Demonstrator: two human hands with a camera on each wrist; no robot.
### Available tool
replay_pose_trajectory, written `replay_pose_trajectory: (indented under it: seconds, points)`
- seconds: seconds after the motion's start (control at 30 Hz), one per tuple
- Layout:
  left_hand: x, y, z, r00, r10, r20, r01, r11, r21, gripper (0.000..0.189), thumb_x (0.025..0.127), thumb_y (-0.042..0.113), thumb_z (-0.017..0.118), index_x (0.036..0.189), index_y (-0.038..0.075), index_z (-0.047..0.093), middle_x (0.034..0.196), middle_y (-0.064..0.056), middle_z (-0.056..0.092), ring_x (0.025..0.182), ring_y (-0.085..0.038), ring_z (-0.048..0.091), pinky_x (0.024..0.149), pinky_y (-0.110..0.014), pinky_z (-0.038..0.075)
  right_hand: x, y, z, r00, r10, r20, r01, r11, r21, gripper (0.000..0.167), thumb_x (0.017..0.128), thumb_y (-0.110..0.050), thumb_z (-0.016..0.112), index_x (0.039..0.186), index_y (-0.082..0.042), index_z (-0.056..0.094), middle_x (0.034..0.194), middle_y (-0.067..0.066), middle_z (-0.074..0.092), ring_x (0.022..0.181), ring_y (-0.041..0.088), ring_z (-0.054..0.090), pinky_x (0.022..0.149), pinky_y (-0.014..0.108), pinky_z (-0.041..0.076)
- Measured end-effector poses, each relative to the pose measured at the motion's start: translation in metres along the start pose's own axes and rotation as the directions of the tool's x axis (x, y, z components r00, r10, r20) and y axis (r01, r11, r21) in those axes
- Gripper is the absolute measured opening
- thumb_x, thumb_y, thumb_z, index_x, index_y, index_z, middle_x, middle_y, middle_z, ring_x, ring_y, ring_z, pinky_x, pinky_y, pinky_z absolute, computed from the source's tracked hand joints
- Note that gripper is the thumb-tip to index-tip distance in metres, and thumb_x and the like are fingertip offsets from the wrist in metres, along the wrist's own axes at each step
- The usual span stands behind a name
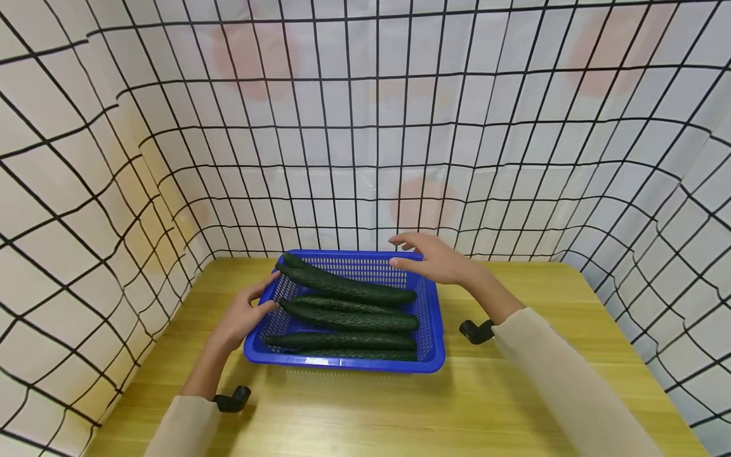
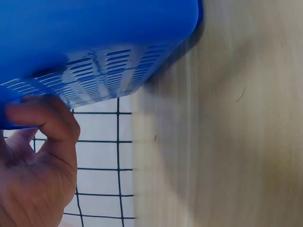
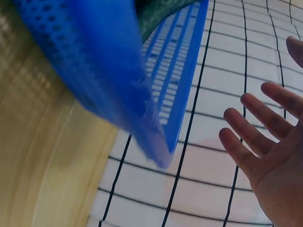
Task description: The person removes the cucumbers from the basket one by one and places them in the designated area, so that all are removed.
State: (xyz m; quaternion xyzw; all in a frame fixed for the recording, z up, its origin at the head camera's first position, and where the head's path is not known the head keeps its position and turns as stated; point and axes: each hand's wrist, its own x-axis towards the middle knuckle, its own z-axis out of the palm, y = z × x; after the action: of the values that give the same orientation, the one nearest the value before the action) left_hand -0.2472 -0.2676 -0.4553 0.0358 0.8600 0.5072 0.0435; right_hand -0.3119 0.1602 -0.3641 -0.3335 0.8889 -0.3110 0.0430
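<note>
A blue plastic basket (image 1: 365, 364) with slotted sides holds several long dark-green cucumbers (image 1: 348, 318) lying crosswise. At its left side my left hand (image 1: 242, 317) grips the rim, thumb toward the inside. In the left wrist view, the fingers of the left hand (image 2: 45, 156) curl in under the basket's edge (image 2: 109, 28). My right hand (image 1: 436, 260) hovers near the back right corner of the basket, holding nothing. Its fingers are spread and extended in the right wrist view, where the hand (image 3: 279, 156) is apart from the basket rim (image 3: 163, 151).
The basket stands on a wooden table (image 1: 354, 419). Black wire grid panels (image 1: 377, 146) with pale sheeting behind rise at the back and both sides. A small black device (image 1: 476, 331) sits by the right wrist, another black device (image 1: 233, 400) by the left.
</note>
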Motion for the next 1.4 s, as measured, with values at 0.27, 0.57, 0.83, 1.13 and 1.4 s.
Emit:
replay_pose_trajectory:
  seconds: [0.27,0.57,0.83,1.13,1.4]
  points:
    - [0.0,-0.003,-0.001,0.999,-0.034,-0.037,0.029,0.992,-0.126,0.065,0.101,0.014,0.059,0.16,0.031,0.038,0.137,-0.034,0.054,0.099,-0.037,0.071,0.073,-0.043,0.065,0.028,-0.018,0.02,0.998,0.001,0.06,-0.001,1.0,0.001,0.063,0.104,-0.046,0.059,0.155,-0.012,0.045,0.154,0.008,0.052,0.139,0.032,0.052,0.116,0.054,0.043]
    - [0.0,-0.006,0.002,0.995,-0.046,-0.084,0.031,0.985,-0.168,0.063,0.098,0.013,0.063,0.156,0.031,0.046,0.114,-0.032,0.067,0.077,-0.029,0.072,0.062,-0.038,0.063,0.052,-0.02,0.05,0.987,-0.034,0.154,0.04,0.999,-0.036,0.066,0.101,-0.044,0.064,0.152,-0.006,0.047,0.154,0.012,0.052,0.138,0.034,0.053,0.114,0.052,0.045]
    - [-0.001,-0.004,0.006,0.99,-0.091,-0.111,0.068,0.979,-0.193,0.062,0.097,0.015,0.065,0.153,0.034,0.05,0.103,-0.026,0.071,0.072,-0.029,0.074,0.061,-0.04,0.064,0.064,-0.018,0.072,0.978,0.01,0.211,0.008,0.996,-0.085,0.066,0.099,-0.04,0.07,0.152,-0.008,0.049,0.154,0.01,0.053,0.137,0.033,0.054,0.113,0.05,0.047]
    - [0.0,-0.002,0.007,0.992,-0.096,-0.082,0.073,0.964,-0.255,0.062,0.098,0.02,0.072,0.154,0.032,0.049,0.108,-0.031,0.072,0.08,-0.035,0.077,0.065,-0.044,0.064,0.069,-0.01,0.097,0.974,0.08,0.214,-0.051,0.989,-0.137,0.06,0.097,-0.043,0.071,0.145,-0.009,0.058,0.139,0.012,0.064,0.131,0.029,0.059,0.11,0.048,0.049]
    - [0.001,-0.003,0.006,0.991,-0.112,-0.072,0.087,0.953,-0.289,0.064,0.1,0.024,0.07,0.158,0.025,0.044,0.122,-0.033,0.068,0.09,-0.04,0.076,0.071,-0.047,0.065,0.071,-0.01,0.108,0.972,0.099,0.212,-0.069,0.987,-0.148,0.056,0.097,-0.043,0.072,0.141,-0.009,0.062,0.136,0.012,0.065,0.128,0.028,0.06,0.11,0.046,0.049]
